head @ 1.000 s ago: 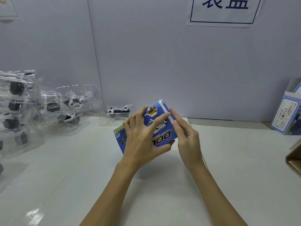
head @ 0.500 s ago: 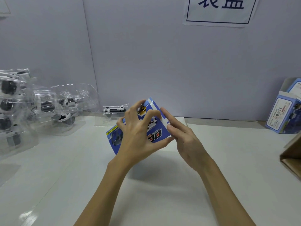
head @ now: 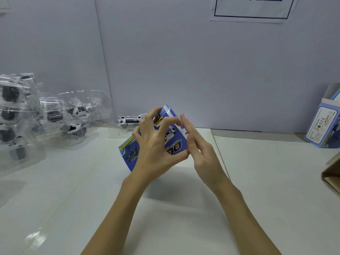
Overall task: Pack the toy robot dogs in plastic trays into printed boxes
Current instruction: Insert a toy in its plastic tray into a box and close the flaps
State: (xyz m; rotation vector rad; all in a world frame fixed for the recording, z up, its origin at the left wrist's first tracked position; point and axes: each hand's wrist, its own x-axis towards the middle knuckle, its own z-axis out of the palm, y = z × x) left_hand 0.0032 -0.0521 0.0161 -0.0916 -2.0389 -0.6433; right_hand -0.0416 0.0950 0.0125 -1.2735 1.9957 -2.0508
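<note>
A blue printed box (head: 173, 142) with a robot dog picture is tilted above the white table (head: 165, 208) at centre. My left hand (head: 156, 144) grips it from the front, fingers curled over its top face and thumb under its lower right corner. My right hand (head: 198, 146) is at the box's right end with straight fingers laid against the end flap. Clear plastic trays with toy robot dogs (head: 73, 118) are piled at the left. One small tray with a dog (head: 128, 122) lies behind the box by the wall.
An open printed box (head: 323, 124) stands at the far right by the wall. A brown cardboard carton (head: 333, 173) edge shows at the right border. A taller stack of clear trays (head: 12, 115) fills the left edge. A paper sign (head: 253, 8) hangs on the grey wall.
The box has been tilted and lifted slightly toward the wall. My right hand's fingers slid from the top edge to lie flat along the box's right end.
</note>
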